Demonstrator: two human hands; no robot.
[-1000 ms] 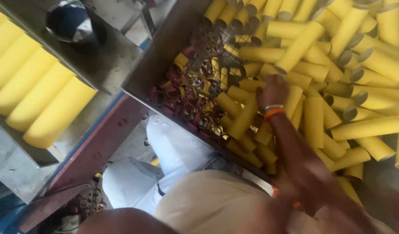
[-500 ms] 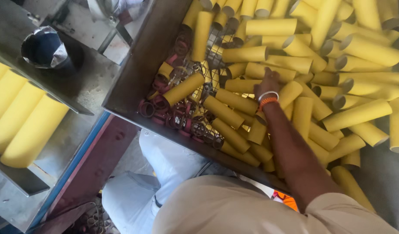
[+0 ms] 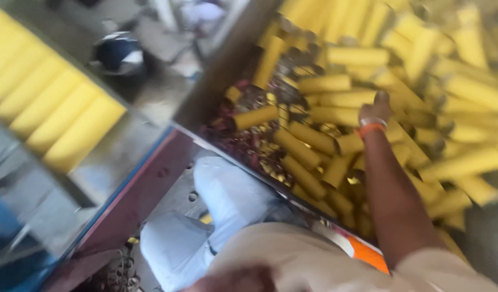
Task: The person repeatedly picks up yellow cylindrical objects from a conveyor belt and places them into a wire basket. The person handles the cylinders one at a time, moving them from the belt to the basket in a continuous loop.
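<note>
My right hand (image 3: 375,107) reaches down into a heap of yellow cardboard tubes (image 3: 324,114) in a big metal bin (image 3: 219,75). An orange band (image 3: 370,129) circles the wrist. The hand rests among the tubes near the middle of the heap, fingers pointing away from me. The picture is blurred, so I cannot tell whether the fingers are closed on a tube. One tube (image 3: 255,116) lies apart on dark red and gold scraps (image 3: 249,146) at the bin's near left corner. My left hand is out of sight.
A row of larger yellow tubes (image 3: 57,111) lies side by side on a metal tray at the left. A dark round object (image 3: 116,51) sits behind them. A dark red beam (image 3: 143,192) runs below the bin, beside my light-trousered legs (image 3: 222,200).
The view has swung and blurred. My right hand has pushed a little farther into the heap, towards the far side of the bin.
</note>
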